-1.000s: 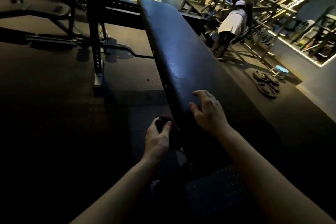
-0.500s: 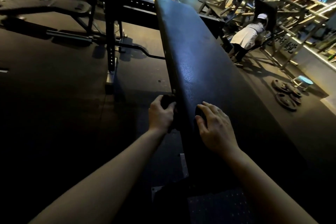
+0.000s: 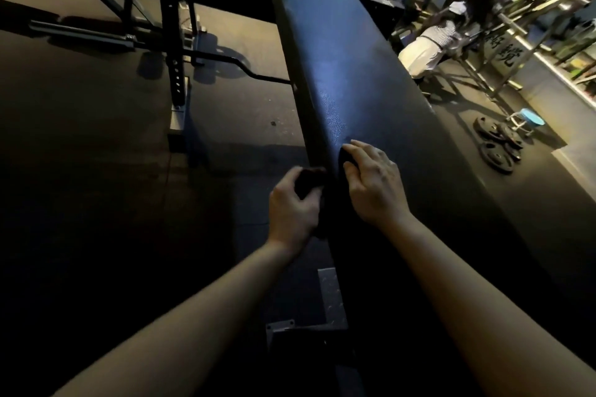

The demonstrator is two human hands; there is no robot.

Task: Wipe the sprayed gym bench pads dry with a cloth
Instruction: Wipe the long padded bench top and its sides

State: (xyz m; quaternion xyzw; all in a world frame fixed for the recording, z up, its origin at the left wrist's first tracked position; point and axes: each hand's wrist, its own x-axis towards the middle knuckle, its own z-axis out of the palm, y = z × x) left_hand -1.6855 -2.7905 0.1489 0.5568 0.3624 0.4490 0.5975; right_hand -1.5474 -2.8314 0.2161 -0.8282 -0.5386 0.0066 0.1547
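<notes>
Head: cloth (image 3: 345, 156) beneath right fingers (image 3: 367, 153) (dim)

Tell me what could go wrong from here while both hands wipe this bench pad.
1. A curved bar runs up to the left side of the pad, ahead of the left hand, which grips the cloth at that edge. Sliding forward could knock the knuckles on it.
2. With a dark cloth, a dark pad and dim light, wet patches could be missed, most likely on the right half, away from where the right hand presses.
</notes>
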